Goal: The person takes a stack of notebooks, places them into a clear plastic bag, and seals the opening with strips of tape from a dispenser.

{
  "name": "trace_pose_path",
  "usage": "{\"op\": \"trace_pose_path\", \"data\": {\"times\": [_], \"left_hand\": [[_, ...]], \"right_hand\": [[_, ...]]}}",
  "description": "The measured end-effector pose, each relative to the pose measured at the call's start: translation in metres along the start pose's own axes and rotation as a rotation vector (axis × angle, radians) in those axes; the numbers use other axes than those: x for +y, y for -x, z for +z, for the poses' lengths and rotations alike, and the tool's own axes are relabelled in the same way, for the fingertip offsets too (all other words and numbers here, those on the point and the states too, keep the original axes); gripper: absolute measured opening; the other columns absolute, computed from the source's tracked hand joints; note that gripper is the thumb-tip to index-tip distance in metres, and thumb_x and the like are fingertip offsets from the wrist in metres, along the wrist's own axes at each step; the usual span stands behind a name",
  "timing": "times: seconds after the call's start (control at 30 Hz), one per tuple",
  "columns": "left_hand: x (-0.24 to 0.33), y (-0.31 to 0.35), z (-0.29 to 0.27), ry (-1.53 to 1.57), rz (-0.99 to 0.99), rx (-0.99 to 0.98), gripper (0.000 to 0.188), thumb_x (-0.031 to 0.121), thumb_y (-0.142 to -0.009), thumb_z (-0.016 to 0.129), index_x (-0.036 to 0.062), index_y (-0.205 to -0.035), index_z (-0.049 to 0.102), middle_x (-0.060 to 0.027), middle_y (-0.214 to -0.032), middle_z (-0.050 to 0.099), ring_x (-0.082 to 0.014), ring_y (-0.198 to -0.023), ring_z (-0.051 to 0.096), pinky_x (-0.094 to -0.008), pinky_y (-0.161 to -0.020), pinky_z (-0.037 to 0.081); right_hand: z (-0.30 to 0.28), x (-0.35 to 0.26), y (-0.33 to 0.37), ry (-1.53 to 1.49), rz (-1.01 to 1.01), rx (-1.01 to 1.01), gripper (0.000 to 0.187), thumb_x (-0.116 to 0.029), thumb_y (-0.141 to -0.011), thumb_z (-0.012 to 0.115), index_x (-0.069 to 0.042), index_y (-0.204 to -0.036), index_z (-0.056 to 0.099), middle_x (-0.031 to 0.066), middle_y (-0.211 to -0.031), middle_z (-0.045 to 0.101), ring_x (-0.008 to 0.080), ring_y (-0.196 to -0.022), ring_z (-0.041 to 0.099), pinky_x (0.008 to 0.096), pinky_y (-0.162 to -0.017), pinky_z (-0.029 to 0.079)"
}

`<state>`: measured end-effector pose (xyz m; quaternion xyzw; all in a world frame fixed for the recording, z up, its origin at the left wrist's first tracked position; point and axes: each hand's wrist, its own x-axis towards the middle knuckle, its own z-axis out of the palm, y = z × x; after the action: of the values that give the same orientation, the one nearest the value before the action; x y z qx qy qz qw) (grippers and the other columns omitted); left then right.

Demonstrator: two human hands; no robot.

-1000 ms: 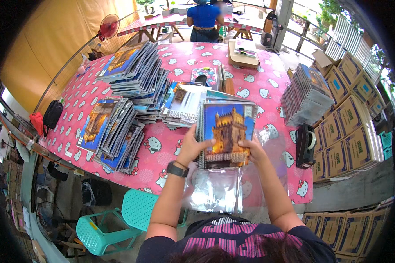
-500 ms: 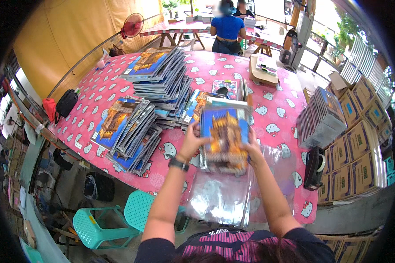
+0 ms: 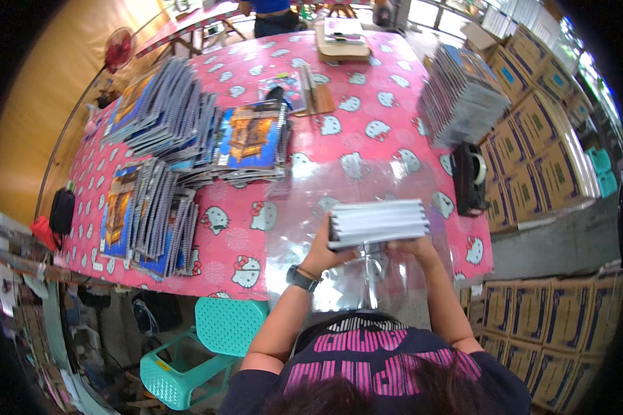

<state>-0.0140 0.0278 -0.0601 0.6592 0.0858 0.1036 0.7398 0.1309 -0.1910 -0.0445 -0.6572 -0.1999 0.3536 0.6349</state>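
Observation:
A small stack of spiral notebooks (image 3: pixel 379 223) stands tilted up between my two hands, its white page edges facing me. My left hand (image 3: pixel 327 250) grips its left end, thumb along the near lower edge. The right end is held by my right hand (image 3: pixel 417 249), its fingers partly hidden below the stack. Beneath them clear plastic sheeting (image 3: pixel 298 228) lies spread over the table's near edge. To the left are piles of blue-covered notebooks: a near pile (image 3: pixel 142 218), a taller pile behind it (image 3: pixel 163 114), and a shorter one (image 3: pixel 249 142) towards the middle.
A black tape dispenser (image 3: pixel 469 180) sits at the right edge of the pink table (image 3: pixel 367 149), with a plastic-wrapped notebook stack (image 3: pixel 464 93) behind it. Cartons (image 3: pixel 533 149) are piled beyond. Teal stools (image 3: pixel 230 325) stand at the front left. A person (image 3: pixel 273 19) is at the far end.
The notebooks have been tipped from cover-up to page edges up and brought nearer to me. The view has moved down and right; more of the plastic sheeting shows.

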Motion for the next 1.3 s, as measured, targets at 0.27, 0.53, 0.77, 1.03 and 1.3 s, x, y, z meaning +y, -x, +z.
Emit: {"op": "trace_pose_path", "data": {"times": [0.27,0.53,0.77,1.03,1.3], "left_hand": [[-0.045,0.021,0.001,0.003,-0.120,0.111,0.079,0.006,-0.058,0.085,0.0015,-0.123,0.041,-0.0110,-0.113,0.056,-0.0189,-0.100,0.058,-0.0324,-0.086,0.049],[0.047,0.010,0.020,-0.651,0.469,0.248,0.049,0.009,-0.064,0.077,0.0098,-0.108,0.055,-0.0075,-0.100,0.062,-0.0269,-0.097,0.061,-0.0466,-0.103,0.036],[0.097,0.009,0.031,-0.484,0.572,0.316,0.068,0.007,-0.076,0.068,0.0143,-0.136,0.038,-0.0070,-0.137,0.041,-0.0290,-0.128,0.038,-0.0502,-0.111,0.020],[0.025,0.026,0.030,-0.016,0.062,0.065,0.102,-0.001,-0.058,0.082,0.0037,-0.140,0.022,-0.0119,-0.129,0.040,-0.0230,-0.114,0.049,-0.0352,-0.100,0.040],[-0.036,0.017,0.033,-0.744,0.415,0.121,0.081,0.016,-0.060,0.082,0.0036,-0.128,0.039,-0.0117,-0.117,0.052,-0.0205,-0.111,0.049,-0.0334,-0.098,0.038]], "right_hand": [[0.017,0.032,0.003,0.076,0.012,-0.030,0.070,-0.009,-0.060,0.086,-0.002,-0.119,0.050,0.0079,-0.104,0.064,0.0187,-0.096,0.061,0.0351,-0.087,0.050],[-0.035,0.006,0.013,0.467,-0.031,-0.143,0.050,-0.023,-0.076,0.075,-0.008,-0.121,0.057,0.0103,-0.119,0.060,0.0248,-0.100,0.063,0.0358,-0.086,0.052],[-0.004,-0.038,0.023,-0.518,0.151,-0.113,0.059,-0.021,-0.080,0.068,-0.001,-0.129,0.043,0.0094,-0.111,0.061,0.0177,-0.095,0.061,0.0321,-0.085,0.050],[-0.007,-0.019,0.040,0.097,-0.170,-0.050,0.073,-0.013,-0.069,0.078,-0.006,-0.131,0.040,0.0093,-0.128,0.048,0.0196,-0.117,0.047,0.0345,-0.099,0.038],[-0.009,0.011,0.030,0.258,-0.118,0.059,0.074,-0.013,-0.064,0.082,-0.006,-0.127,0.043,0.0094,-0.125,0.053,0.0183,-0.113,0.052,0.0332,-0.098,0.041]]}}
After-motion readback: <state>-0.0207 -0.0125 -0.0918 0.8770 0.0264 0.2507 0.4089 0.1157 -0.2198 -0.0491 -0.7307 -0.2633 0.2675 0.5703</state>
